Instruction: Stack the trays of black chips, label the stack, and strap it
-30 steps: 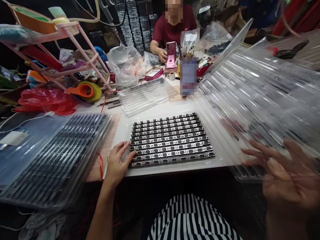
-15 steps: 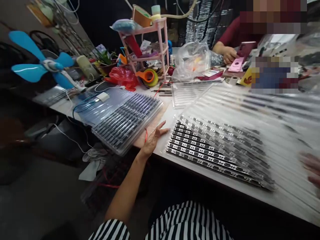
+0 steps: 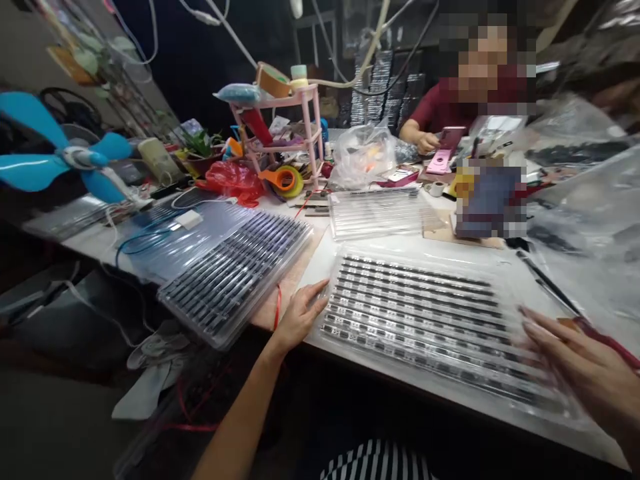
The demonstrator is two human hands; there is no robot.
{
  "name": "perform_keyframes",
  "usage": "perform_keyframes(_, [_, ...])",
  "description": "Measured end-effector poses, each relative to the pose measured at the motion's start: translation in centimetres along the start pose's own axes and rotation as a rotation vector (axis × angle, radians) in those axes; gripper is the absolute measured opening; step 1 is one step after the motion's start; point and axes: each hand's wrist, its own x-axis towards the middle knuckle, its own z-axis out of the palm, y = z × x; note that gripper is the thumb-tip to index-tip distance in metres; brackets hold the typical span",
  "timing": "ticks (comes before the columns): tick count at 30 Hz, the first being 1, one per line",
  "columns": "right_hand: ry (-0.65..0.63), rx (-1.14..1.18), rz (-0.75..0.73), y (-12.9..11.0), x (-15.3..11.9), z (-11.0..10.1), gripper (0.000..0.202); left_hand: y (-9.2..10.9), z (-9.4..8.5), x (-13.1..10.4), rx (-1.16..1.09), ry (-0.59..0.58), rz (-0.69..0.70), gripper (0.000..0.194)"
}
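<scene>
A clear plastic tray [image 3: 415,320] with rows of black and silver strips lies on the white table in front of me, a clear sheet over its strips. My left hand [image 3: 301,313] rests at the tray's left edge, thumb and fingers apart. At the right edge is my right hand [image 3: 570,347], blurred, its fingers stretched out along the plastic. Left of my left hand sits a stack of trays [image 3: 240,273] with dark strips. Behind the front tray lies another clear tray [image 3: 375,213] with pale ridges.
A blue fan [image 3: 80,157] stands at the left. Behind are a pink rack [image 3: 313,133], an orange tape dispenser [image 3: 285,180] and plastic bags [image 3: 363,157]. Across the table, a person [image 3: 425,140] has a hand beside a phone. Dark rods lie at the right.
The clear plastic sheet, raised and blurred before, now lies down over the strips. My right hand has come in from the right to the tray's edge. The view has shifted.
</scene>
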Motion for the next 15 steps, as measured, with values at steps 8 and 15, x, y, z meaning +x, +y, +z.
perform_keyframes(8, [0.248,-0.317,-0.202,-1.4,1.9,1.1,0.046,-1.9,-1.0,0.8,0.218,-0.029,0.029,0.051])
perform_keyframes(15, [0.241,-0.605,-0.356,-2.0,2.2,3.6,0.04,-4.5,-1.3,1.3,0.258,0.018,0.017,0.054])
